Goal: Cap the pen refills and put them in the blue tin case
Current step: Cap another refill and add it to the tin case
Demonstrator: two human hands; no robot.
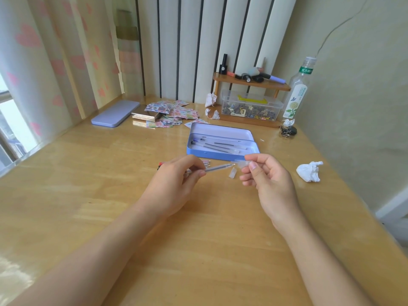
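Observation:
My left hand pinches a clear pen refill with its tip pointing right. Just beyond that tip, my right hand holds a small clear cap between thumb and forefinger; cap and tip are a short gap apart. Another clear cap lies on the table under the refill's tip. A few more refills peek out behind my left hand. The blue tin case sits open just behind my hands, with several refills lying inside.
The tin's purple lid lies at the far left. Patterned paper packets and a small box are behind the case. A crumpled tissue lies to the right. A clear box of clips, a shelf and a bottle stand at the back right.

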